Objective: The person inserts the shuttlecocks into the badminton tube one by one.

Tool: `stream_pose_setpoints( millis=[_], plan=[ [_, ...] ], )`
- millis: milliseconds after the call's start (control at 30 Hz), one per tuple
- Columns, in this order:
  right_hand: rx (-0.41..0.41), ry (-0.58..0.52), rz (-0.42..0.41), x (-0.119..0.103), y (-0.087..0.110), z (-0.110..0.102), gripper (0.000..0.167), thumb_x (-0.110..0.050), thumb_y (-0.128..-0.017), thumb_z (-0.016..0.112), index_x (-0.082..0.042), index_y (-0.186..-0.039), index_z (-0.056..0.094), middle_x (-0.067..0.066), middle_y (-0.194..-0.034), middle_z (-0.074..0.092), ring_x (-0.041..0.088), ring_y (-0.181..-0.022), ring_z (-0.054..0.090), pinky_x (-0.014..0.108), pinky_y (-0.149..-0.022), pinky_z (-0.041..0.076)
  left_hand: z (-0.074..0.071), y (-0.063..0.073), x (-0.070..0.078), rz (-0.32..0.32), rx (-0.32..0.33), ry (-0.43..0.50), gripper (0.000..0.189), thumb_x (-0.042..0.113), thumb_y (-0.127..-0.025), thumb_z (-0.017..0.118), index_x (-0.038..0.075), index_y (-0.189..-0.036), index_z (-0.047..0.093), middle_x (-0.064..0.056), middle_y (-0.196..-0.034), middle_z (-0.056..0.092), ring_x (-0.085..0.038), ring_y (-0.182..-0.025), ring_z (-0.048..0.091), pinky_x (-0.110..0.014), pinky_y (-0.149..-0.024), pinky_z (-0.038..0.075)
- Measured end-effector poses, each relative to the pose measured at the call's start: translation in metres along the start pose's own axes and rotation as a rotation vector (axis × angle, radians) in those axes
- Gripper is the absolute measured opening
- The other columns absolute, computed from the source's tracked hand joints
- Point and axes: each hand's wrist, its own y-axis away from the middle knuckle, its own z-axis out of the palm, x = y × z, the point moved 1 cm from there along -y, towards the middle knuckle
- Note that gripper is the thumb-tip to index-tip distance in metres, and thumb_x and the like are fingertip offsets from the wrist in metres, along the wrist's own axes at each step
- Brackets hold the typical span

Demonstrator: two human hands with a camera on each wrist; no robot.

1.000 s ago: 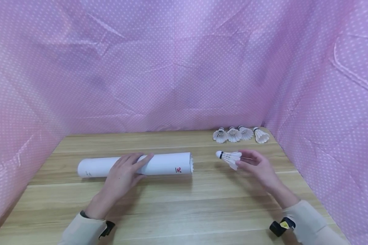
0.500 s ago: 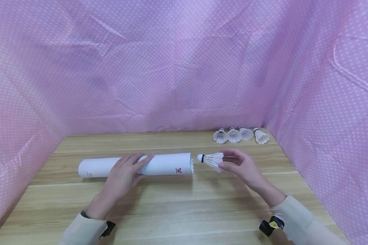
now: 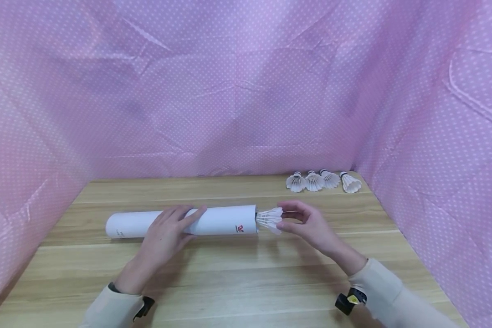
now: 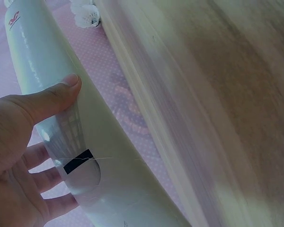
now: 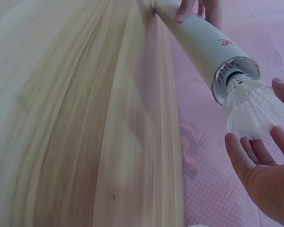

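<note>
A long white shuttlecock tube (image 3: 225,219) lies sideways, its open end facing right. My left hand (image 3: 164,232) grips it around the middle, with the thumb across a printed shuttlecock picture in the left wrist view. My right hand (image 3: 309,228) holds a white feather shuttlecock (image 3: 269,218) by the rim of its skirt. In the right wrist view the shuttlecock (image 5: 253,106) has its cork hidden inside the tube's mouth (image 5: 217,90), while the feathers stick out. Feathers of another shuttlecock show inside the rim there.
Several loose shuttlecocks (image 3: 313,181) lie at the back right of the wooden table (image 3: 238,282), one set slightly apart. Pink dotted cloth (image 3: 229,91) hangs along the back and both sides. Each wrist wears a black strap.
My right hand has moved left with the shuttlecock, bringing its cork into the tube's open end. The left hand and the tube have stayed in place.
</note>
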Motion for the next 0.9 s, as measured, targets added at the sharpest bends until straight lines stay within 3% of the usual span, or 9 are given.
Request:
stream_pose_setpoints(
  millis=[333, 900],
  plan=[
    [-0.04, -0.004, 0.019, -0.002, -0.007, 0.011, 0.053, -0.009, -0.087, 0.079, -0.002, -0.135, 0.058, 0.02, -0.131, 0.059, 0.039, -0.123, 0.056, 0.033, -0.091, 0.058, 0.0, -0.001, 0.002, 0.016, 0.012, 0.009, 0.085, 0.017, -0.069, 0.093, 0.023, -0.145, 0.056, -0.017, -0.13, 0.061, -0.04, -0.116, 0.059, -0.059, -0.102, 0.047],
    [-0.034, -0.031, -0.002, 0.002, -0.013, 0.019, 0.055, -0.006, -0.087, 0.078, 0.001, -0.136, 0.056, 0.02, -0.132, 0.058, 0.037, -0.122, 0.057, 0.032, -0.093, 0.057, -0.001, -0.004, 0.004, 0.009, 0.003, 0.008, 0.085, 0.018, -0.069, 0.093, 0.023, -0.146, 0.056, -0.017, -0.13, 0.061, -0.04, -0.116, 0.059, -0.058, -0.102, 0.047]
  ],
)
